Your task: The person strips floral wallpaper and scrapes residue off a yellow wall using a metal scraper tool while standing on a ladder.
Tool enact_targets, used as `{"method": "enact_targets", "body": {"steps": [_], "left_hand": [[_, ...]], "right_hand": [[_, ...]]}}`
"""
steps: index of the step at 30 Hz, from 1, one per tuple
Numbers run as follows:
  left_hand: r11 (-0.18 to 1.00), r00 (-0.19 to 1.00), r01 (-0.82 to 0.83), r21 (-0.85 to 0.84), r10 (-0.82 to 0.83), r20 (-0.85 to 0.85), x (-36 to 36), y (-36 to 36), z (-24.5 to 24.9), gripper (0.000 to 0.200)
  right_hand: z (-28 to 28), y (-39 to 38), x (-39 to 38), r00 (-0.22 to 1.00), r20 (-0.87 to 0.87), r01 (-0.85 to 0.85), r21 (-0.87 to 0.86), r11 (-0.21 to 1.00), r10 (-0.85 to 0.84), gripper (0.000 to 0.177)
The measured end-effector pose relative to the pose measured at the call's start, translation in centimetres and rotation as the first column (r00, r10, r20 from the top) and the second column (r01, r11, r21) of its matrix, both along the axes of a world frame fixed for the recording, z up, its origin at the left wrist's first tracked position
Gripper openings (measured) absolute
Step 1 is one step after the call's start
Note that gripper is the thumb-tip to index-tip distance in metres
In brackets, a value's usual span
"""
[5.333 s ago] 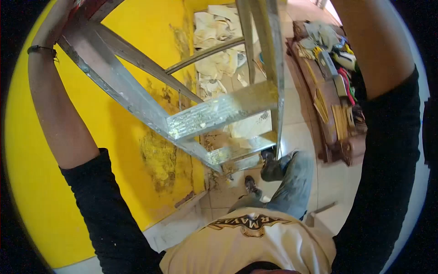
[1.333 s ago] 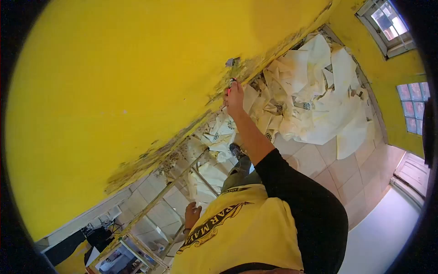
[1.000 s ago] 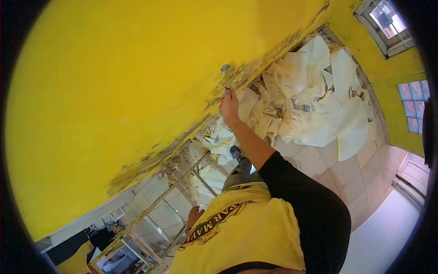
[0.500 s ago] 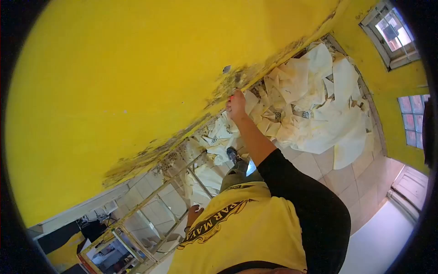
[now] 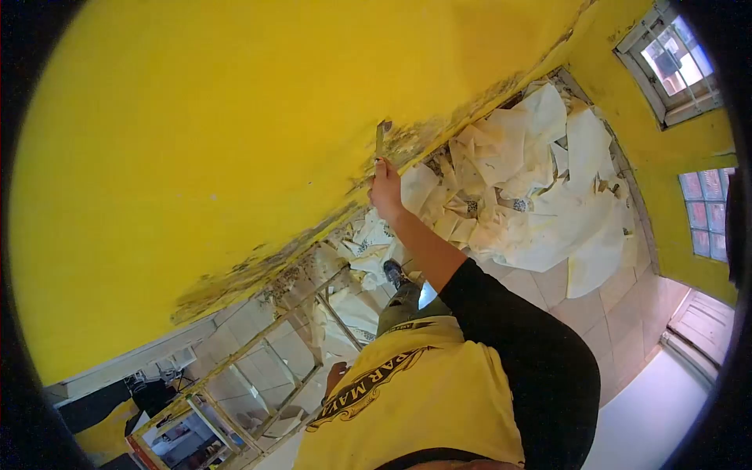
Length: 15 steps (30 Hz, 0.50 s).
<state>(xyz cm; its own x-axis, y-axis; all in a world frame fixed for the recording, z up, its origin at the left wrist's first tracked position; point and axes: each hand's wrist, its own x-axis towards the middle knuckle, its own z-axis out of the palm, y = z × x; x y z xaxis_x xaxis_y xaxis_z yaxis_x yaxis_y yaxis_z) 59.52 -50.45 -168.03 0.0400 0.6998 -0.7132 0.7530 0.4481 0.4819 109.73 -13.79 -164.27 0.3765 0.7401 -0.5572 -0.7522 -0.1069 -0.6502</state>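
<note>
My right hand [image 5: 385, 190] is closed around the handle of a scraper [image 5: 380, 142], a narrow flat tool pointing up the wall. Its tip meets the yellow wall [image 5: 258, 117] at a small bare patch [image 5: 385, 125], just above a dark, mouldy, flaking strip [image 5: 411, 141]. Down by the waist, my left hand [image 5: 337, 374] hangs beside the stepladder [image 5: 266, 345], partly covered by the yellow shirt; its fingers are mostly hidden.
Torn sheets of peeled wall covering [image 5: 540, 204] lie heaped on the tiled floor [image 5: 580, 313] along the wall. My shoe [image 5: 394, 272] stands among scraps. A barred window [image 5: 675, 59] and a glass-block window [image 5: 707, 207] are at right. Household items [image 5: 168, 384] stand lower left.
My right hand has shifted slightly left and down, and the scraper now shows in full, its tip at the bare patch. My left hand has moved slightly down, farther behind the shirt.
</note>
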Motion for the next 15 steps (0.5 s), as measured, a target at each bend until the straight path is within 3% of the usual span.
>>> {"method": "enact_targets", "body": {"steps": [2,3,4,5,6,8,10,12,15], "left_hand": [[1.0,0.997,-0.031,-0.006,0.031,0.071,-0.5,-0.8,0.3,0.048],[0.991,0.977,-0.115,-0.066,0.125,0.172,-0.8,-1.2,0.4,0.044],[0.991,0.977,-0.118,-0.065,0.127,0.169,-0.6,-1.0,0.4,0.044],[1.0,1.0,0.022,-0.001,-0.022,-0.002,-0.1,-0.3,0.0,0.043],[0.998,0.996,0.055,0.005,-0.055,-0.068,0.3,0.1,0.2,0.043],[0.999,0.996,0.036,-0.006,-0.036,-0.081,1.2,0.6,0.5,0.044],[0.999,0.996,0.027,-0.018,-0.028,-0.086,1.5,0.3,0.6,0.045],[0.999,0.996,0.028,-0.024,-0.03,-0.09,1.7,0.1,0.6,0.046],[0.999,0.995,0.04,-0.025,-0.043,-0.095,1.7,0.9,0.6,0.047]], "right_hand": [[1.0,-0.5,-0.4,0.998,0.043,-0.055,-0.006,0.998,0.055,0.028],[1.4,-0.9,-0.4,0.994,-0.107,0.023,-0.046,0.999,-0.028,0.029],[1.9,-1.1,-0.1,0.961,-0.249,0.098,-0.095,0.991,-0.119,0.029],[1.7,-1.4,-0.3,0.949,-0.25,0.176,-0.08,0.981,-0.191,0.026],[1.3,-1.2,0.0,0.95,-0.249,0.177,-0.074,0.981,-0.19,0.026],[0.3,-0.8,0.6,0.905,-0.303,0.31,-0.009,0.951,-0.298,0.025],[1.5,0.6,0.3,0.893,-0.376,0.249,-0.047,0.967,-0.248,0.027],[3.9,1.5,-0.2,0.845,-0.525,0.086,-0.054,0.995,-0.101,0.038],[1.9,2.0,1.4,0.799,-0.589,0.086,-0.086,0.993,-0.121,0.04]]}}
